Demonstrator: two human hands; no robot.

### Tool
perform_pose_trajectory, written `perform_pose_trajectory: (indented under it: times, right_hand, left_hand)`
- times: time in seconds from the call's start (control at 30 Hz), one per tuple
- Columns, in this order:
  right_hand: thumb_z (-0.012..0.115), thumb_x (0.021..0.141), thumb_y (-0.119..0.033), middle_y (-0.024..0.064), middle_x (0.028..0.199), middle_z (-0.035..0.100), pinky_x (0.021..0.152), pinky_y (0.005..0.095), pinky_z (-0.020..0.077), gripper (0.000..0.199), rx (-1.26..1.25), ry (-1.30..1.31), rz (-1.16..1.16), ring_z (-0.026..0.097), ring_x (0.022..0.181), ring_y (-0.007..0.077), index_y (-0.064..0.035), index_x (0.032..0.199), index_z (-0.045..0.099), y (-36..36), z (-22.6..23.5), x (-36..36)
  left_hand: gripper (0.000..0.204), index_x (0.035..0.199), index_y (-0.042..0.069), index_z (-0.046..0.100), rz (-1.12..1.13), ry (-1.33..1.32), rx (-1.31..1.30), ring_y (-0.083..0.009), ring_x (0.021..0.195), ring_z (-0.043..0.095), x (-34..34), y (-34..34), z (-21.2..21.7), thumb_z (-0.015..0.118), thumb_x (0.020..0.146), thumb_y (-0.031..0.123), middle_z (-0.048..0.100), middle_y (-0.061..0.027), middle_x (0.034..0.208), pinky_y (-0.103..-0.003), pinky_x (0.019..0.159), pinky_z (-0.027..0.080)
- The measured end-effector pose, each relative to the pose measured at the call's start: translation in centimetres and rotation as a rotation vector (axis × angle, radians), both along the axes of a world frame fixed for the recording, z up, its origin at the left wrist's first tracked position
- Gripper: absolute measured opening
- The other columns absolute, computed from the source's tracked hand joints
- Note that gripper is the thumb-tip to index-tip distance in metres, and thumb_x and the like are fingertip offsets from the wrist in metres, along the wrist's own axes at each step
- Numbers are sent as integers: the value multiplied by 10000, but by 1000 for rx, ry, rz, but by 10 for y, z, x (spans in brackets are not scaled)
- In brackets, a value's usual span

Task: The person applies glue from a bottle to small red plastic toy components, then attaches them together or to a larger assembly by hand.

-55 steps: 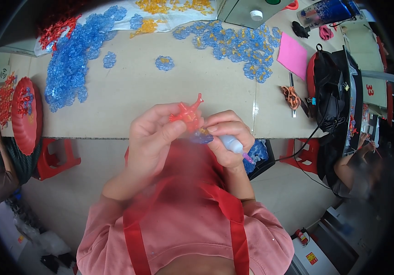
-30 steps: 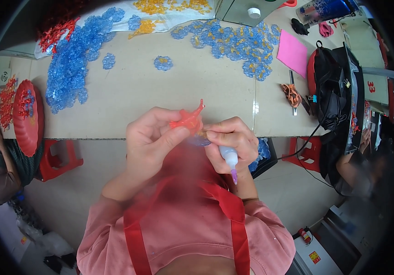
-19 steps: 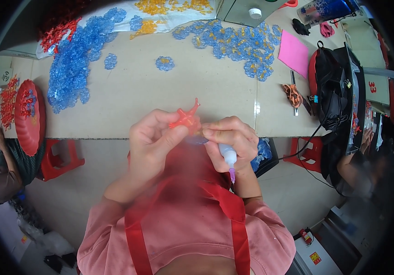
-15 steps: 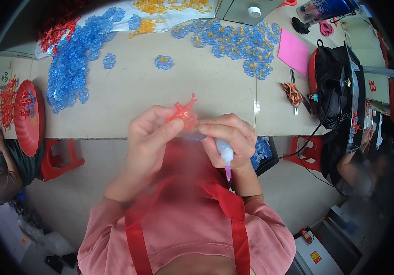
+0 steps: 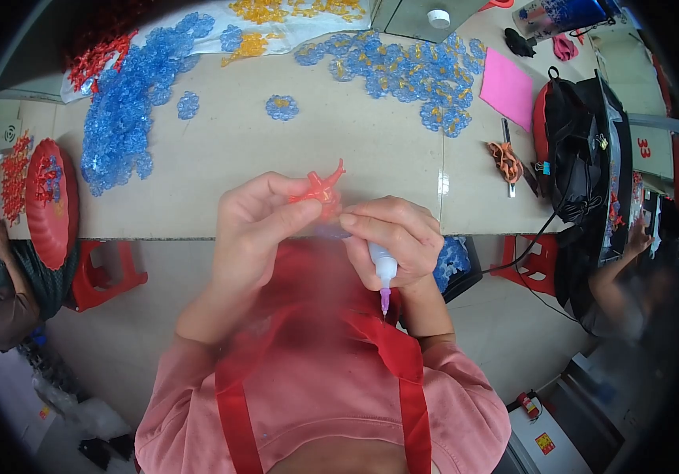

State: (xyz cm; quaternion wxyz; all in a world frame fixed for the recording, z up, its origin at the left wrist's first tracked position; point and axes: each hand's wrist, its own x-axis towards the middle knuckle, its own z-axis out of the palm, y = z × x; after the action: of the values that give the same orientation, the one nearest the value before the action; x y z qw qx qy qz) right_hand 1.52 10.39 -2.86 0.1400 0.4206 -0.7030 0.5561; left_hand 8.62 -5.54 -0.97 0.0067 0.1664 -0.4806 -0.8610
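Observation:
My left hand is closed, pinching a see-through red plastic piece with branching arms at its top, just over the table's near edge. Under the red piece shows a pale bluish clear part, blurred. My right hand has thumb and forefinger closed at the right side of these parts. The curled fingers of that hand also hold a small squeeze bottle, its purple needle tip pointing down toward my red apron straps. Whether the right fingertips grip the clear part or only touch it is hard to tell.
Clear blue flower-shaped pieces are heaped at left. More, with yellow centres, spread at the back. One such flower lies alone mid-table. A pink sheet, a black bag and a red scalloped tray flank the table.
The red piece has shifted slightly right and tilted in my left hand. The bottle in my right hand has swung so that its tip sits a little further left.

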Motion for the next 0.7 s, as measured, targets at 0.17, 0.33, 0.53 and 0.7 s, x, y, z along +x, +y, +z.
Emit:
perform_pose_trajectory:
  times: [0.17,0.33,0.53,0.7]
  right_hand:
    - [683,564,75,72,733,626,484,267,492,234,7,12,22,618,568,202,-33,771,665,-1,1,-4]
    - [686,561,79,70,716,619,470,268,477,233,6,20,42,608,558,199,-32,765,663,-2,0,-9]
    - [677,563,36,71,760,626,469,243,453,263,16,33,124,581,533,171,-50,811,672,1,-9,-19]
    - [681,531,38,55,737,607,455,247,439,269,22,142,97,559,515,166,-54,784,674,-3,-12,-22]
  left_hand:
    - [101,948,-22,570,12,20,-63,-251,893,651,-1,0,2,554,848,-19,650,-211,948,-355,822,509]
    - [127,972,-50,567,25,33,-72,-227,897,641,1,1,2,575,847,-27,647,-199,963,-336,815,508]
    - [150,994,-74,569,8,28,-86,-209,898,633,-1,-3,-6,581,849,-39,644,-182,973,-311,798,507]
    - [139,992,-72,578,37,-8,-100,-175,874,628,-2,0,-6,575,857,-39,649,-158,964,-280,769,503]
